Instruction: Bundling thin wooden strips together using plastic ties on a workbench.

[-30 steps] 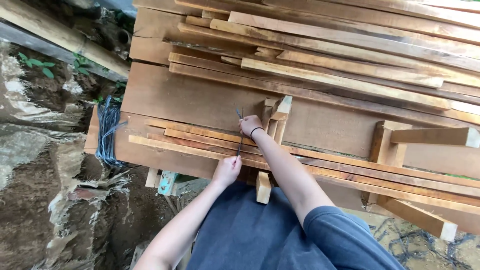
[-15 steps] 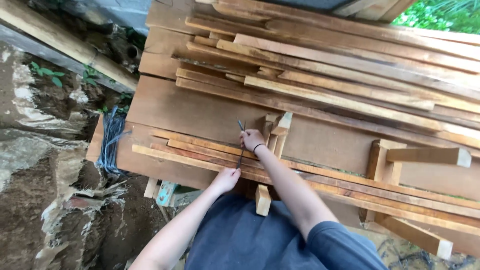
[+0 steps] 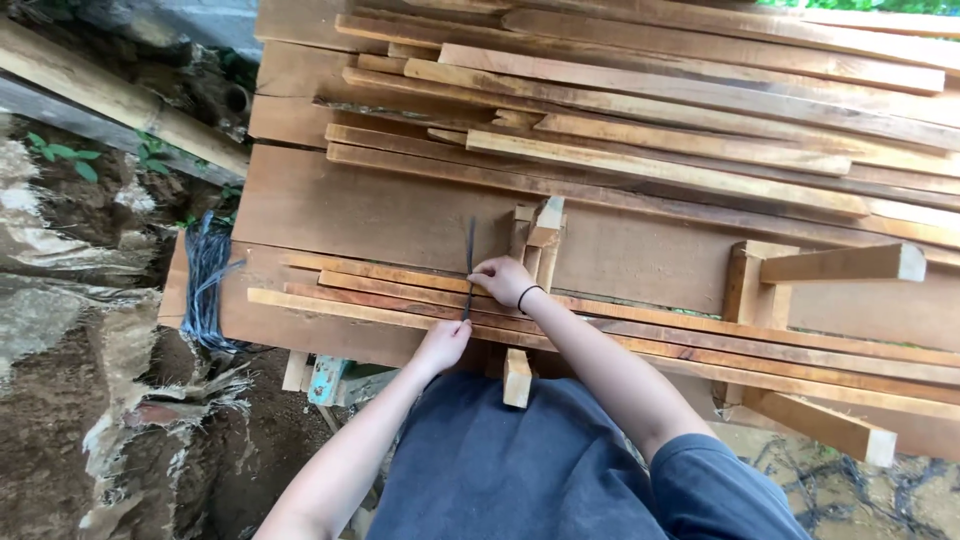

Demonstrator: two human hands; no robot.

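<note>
A thin dark strap runs up and over a bundle of long narrow wooden slats lying on wide planks. My right hand, with a black band on its wrist, pinches the strap on top of the slats. My left hand grips the strap's lower end at the near edge of the bundle. The strap's free end sticks up past my right hand, beside short upright wooden blocks.
A big stack of planks and battens fills the upper half. A bundle of blue-grey straps hangs off the stack's left end. Bare earth and torn sacking lie to the left. A wooden bracket stands at right.
My right hand has slid a little down the strap onto the slats, and my left hand has stayed on the lower end. The camera has shifted slightly.
</note>
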